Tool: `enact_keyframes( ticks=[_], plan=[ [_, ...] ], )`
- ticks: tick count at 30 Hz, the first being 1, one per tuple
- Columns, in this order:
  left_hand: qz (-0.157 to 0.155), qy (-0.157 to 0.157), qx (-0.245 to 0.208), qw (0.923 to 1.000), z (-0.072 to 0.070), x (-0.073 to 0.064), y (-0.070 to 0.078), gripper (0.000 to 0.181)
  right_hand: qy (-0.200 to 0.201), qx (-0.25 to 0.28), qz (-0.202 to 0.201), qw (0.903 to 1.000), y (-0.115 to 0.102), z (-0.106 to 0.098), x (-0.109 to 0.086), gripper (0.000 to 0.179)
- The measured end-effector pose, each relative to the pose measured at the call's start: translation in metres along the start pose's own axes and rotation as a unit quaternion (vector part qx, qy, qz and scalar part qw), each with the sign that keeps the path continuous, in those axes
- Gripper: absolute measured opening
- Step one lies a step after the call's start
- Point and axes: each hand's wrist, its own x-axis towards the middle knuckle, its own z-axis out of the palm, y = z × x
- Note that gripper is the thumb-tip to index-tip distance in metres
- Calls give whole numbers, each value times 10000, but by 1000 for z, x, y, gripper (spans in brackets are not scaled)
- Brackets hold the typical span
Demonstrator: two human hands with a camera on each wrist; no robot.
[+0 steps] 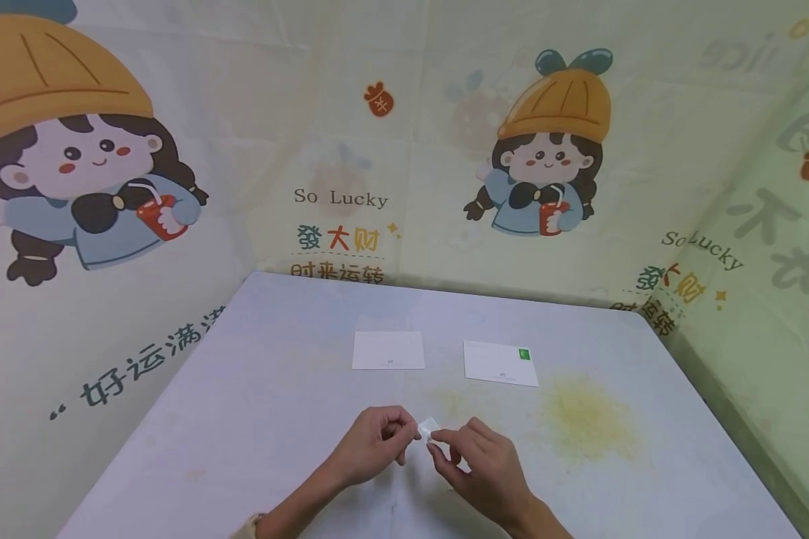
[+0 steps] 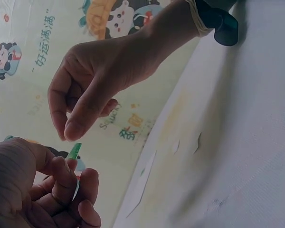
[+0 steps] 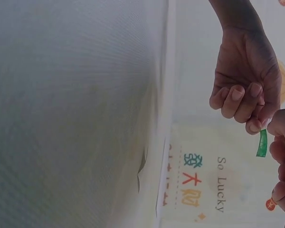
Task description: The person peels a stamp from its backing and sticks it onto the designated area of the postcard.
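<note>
Over the near part of the table, my left hand pinches a small stamp sticker between thumb and forefinger. Its pale back faces the head camera; the green front of the stamp sticker shows in the right wrist view. My right hand comes in from the other side, thumb and forefinger tips right at the sticker's edge; I cannot tell whether they grip it. In the left wrist view the right hand has its fingertips just above the green stamp sticker, and the left hand is below.
Two white postcards lie beyond the hands: a plain postcard on the left and a postcard with a green stamp in its corner on the right. Small thin scraps lie on the white table. Printed cloth walls surround the table.
</note>
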Motion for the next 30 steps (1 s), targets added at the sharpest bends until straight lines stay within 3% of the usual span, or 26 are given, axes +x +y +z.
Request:
enact_keyframes(
  ticks=[5, 21, 30],
  plan=[
    [52, -56, 28, 10000, 2, 0, -1, 21, -170, -26, -30, 9998, -1, -1, -1, 23],
    [55, -132, 41, 9999, 3, 0, 4, 21, 65, -108, -517, 9986, 0, 3, -1, 21],
    [-12, -127, -2, 9999, 2, -1, 7, 20, -34, -122, -414, 9991, 0, 2, -1, 23]
  ],
)
